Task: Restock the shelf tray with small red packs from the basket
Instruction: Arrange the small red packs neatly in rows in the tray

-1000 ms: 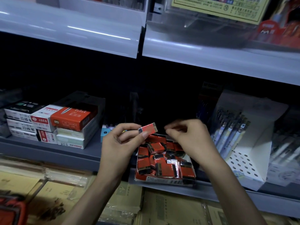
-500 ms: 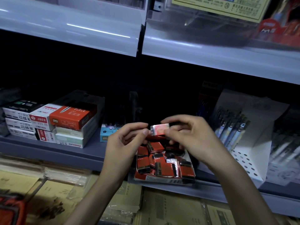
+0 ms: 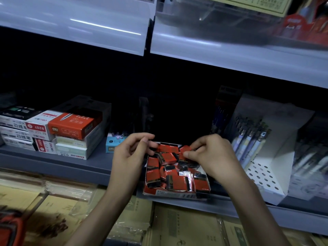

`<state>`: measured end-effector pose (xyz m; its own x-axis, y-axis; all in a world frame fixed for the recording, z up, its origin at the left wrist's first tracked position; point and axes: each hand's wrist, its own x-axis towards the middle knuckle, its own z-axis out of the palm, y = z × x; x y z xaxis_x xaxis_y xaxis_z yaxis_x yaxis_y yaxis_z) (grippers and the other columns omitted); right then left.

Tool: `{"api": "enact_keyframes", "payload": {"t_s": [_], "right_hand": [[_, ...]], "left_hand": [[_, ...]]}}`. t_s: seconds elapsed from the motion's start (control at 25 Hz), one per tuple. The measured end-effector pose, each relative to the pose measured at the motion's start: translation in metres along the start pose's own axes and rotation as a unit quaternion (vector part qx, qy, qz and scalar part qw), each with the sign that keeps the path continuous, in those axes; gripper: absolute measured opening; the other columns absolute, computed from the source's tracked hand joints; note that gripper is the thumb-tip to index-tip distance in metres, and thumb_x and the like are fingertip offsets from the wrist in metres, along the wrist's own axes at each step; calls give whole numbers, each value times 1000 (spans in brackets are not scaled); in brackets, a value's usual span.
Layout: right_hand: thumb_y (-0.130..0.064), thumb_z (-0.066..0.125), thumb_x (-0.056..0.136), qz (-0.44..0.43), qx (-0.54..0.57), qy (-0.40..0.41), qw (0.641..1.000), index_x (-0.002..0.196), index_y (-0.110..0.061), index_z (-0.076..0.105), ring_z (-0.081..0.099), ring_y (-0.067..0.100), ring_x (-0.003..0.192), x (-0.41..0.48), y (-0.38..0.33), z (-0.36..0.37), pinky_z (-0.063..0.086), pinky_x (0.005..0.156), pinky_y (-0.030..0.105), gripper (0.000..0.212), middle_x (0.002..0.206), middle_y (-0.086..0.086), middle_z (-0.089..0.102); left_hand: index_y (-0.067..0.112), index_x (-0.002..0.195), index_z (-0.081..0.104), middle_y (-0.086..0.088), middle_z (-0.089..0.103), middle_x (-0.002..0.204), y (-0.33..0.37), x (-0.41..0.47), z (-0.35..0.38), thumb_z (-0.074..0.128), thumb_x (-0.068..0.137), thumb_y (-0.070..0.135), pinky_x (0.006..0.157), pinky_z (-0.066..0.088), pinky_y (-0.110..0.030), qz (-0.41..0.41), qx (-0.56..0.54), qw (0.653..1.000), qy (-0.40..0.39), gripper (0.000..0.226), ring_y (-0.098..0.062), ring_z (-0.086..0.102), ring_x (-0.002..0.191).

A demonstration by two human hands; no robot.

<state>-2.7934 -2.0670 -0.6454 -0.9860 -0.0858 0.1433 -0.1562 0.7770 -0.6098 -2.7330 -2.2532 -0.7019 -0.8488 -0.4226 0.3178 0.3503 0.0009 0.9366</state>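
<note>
The tray (image 3: 177, 192) sat at the front edge of the shelf (image 3: 71, 162), filled with a loose heap of small red and black packs (image 3: 168, 158) lying at all angles. Over the tray's back right corner the right hand (image 3: 213, 157) pinched one small red pack (image 3: 185, 149) between thumb and fingertips, holding it just above the heap. The left hand (image 3: 129, 155) hung over the tray's back left corner with its fingers curled and the thumb close to the forefinger; no pack showed in it, and I could not tell whether it held anything. Left of the tray, just beside it, stood a small blue box (image 3: 113, 144), and further left a stack of white and orange boxes (image 3: 71, 126). Right of the tray stood a white display box (image 3: 266, 174) with pens (image 3: 252, 139) leaning in it. Below the tray, under the shelf, lay flat brown paper packs (image 3: 177, 224)
</note>
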Motion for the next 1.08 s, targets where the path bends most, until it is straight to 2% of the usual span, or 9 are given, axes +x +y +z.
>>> {"api": "enact_keyframes", "payload": {"t_s": [0.2,0.36,0.48,0.56,0.64,0.76,0.84,0.96,1.08], "right_hand": [[-43,82,82,-12,-60,7,998,78,-16,75,66,11,68,-9,-4,6,58,68,36,28,75,-1,72],[-36,75,92,-54,-65,20,996,96,-27,77,65,4,74,-12,-4,-3,56,68,28,10,80,-13,69],[-39,68,96,-88,13,-63,994,106,-38,74,63,-2,73,-15,-12,-8,45,62,14,12,87,-16,69],[-41,70,94,-98,24,-140,985,116,-40,71,63,2,74,-14,-16,-6,44,63,15,23,93,-13,66],[-41,75,89,-111,2,-167,980,113,-39,72,62,2,77,-14,-16,-2,43,64,15,24,96,-15,62],[-37,85,79,-108,30,-129,985,93,-33,72,62,0,66,-13,-17,-6,49,58,20,20,87,-11,67],[-27,87,80,-92,71,-68,991,91,-30,70,69,5,68,-11,-16,-14,59,66,32,20,79,-6,71],[-16,76,90,-102,6,39,994,108,-32,73,68,4,69,-10,-12,-26,57,63,23,24,78,-10,70],[-13,70,95,-105,-55,77,990,123,-24,70,68,14,84,-12,-9,-28,55,70,31,30,90,-7,69]], "left_hand": [[11,107,73,-6,77,91,0,0,-1,53,104,8,68,50,-10,-4,-1,1000,-6,21,-6,68,78],[10,106,73,-7,77,90,0,-1,-2,52,104,6,69,51,-12,-7,-7,1000,-6,21,-8,68,78],[11,106,73,-7,77,90,-1,-1,-2,52,104,6,69,51,-12,-7,-6,1000,-2,21,-8,68,77],[11,106,73,-8,77,90,-1,0,-1,53,104,6,68,51,-12,-8,-5,1000,1,21,-7,68,77],[11,106,74,-9,77,89,-1,1,-1,53,104,5,68,51,-12,-11,-7,1000,2,22,-7,67,76],[10,105,73,-9,77,88,0,1,-1,52,104,4,67,51,-12,-14,-12,1000,3,22,-7,67,76],[9,105,73,-9,77,88,0,0,-2,52,104,4,67,50,-11,-17,-15,1000,3,22,-6,67,75],[8,105,73,-8,77,88,0,0,-2,51,104,3,68,51,-12,-17,-12,1000,-3,22,-6,68,77],[8,105,73,-9,77,89,-1,0,-3,51,104,3,69,51,-12,-22,-16,1000,-3,22,-7,68,78]]}}
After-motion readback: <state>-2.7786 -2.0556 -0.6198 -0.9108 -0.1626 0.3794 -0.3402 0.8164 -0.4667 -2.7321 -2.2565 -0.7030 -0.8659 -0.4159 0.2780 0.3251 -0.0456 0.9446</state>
